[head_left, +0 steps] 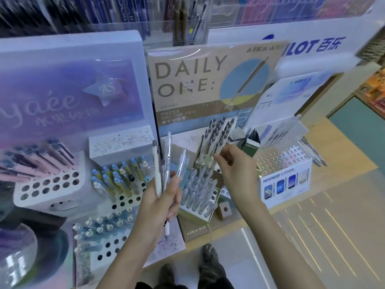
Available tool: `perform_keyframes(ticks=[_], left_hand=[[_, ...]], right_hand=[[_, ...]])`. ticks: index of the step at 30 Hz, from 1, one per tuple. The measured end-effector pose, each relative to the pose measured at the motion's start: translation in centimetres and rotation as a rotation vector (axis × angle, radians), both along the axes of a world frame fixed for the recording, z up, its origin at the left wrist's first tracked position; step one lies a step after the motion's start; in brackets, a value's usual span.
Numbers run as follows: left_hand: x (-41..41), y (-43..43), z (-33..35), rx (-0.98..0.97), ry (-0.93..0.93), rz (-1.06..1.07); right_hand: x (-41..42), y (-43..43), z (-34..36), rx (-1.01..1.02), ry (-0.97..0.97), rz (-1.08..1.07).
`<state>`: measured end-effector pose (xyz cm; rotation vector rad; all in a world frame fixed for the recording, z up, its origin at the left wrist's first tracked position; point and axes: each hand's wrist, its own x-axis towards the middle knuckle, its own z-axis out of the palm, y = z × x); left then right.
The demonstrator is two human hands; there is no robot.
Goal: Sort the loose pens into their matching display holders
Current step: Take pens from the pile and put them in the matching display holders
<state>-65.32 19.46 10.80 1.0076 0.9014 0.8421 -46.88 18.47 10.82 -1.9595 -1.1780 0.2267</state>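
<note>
Bunch of loose pens (166, 163), white + clear barrels, fanned upward in left hand (160, 203). Its fingers wrap round the lower ends, and one tip pokes out below the palm. Right hand (235, 174) is apart from the left, up & to its right. Its bent fingertips are at the cream pens (216, 138), which stand tilted in the rear holder. Can't tell if it pinches one or only touches. Betw. the hands, just below right hand: packed holder of clear pens (198, 188). Behind right hand: "DAILY ONE" card (187, 80). Left of left hand: blue-capped yellow pens (123, 174) in a holed rack; further left, pink pens (41, 159). Right of right hand: PATHFINDER box (285, 184) on tabletop (343, 170).
</note>
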Motion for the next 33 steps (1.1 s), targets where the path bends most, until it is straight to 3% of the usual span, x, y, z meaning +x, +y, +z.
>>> perform_keyframes(ticks=[8,12,16,20,24,27,29,31,33], left_hand=[[1.7,-0.7,0.4,-0.044,-0.088,0.044],[1.7,-0.8,0.3,-0.042,-0.066,0.085],[1.6,-1.0,0.2,-0.032,-0.060,0.124],[1.5,-1.2,0.2,-0.020,-0.059,0.119],[1.7,-1.6,0.2,-0.011,-0.064,0.095],[1.8,-1.8,0.1,-0.022,-0.078,0.079],[1.8,-1.9,-0.1,-0.028,-0.078,0.057],[2.0,-2.1,-0.3,-0.030,-0.068,0.023],[2.3,-2.5,-0.4,-0.024,-0.039,-0.006]], right_hand=[[-0.5,-0.3,-0.8,0.058,0.033,-0.032],[-0.5,-0.2,-1.1,0.105,0.216,-0.092],[-0.8,0.0,-1.5,0.149,-0.033,-0.038],[-0.1,-0.1,-1.6,0.139,-0.025,-0.002],[0.2,-0.4,-0.5,0.030,0.114,0.021],[-0.2,-2.4,0.9,0.127,0.193,0.009],[-0.9,-3.5,2.2,0.125,0.389,0.101],[-1.9,-3.8,3.2,-0.024,0.619,0.267],[-3.1,-3.6,3.4,-0.102,0.698,0.322]])
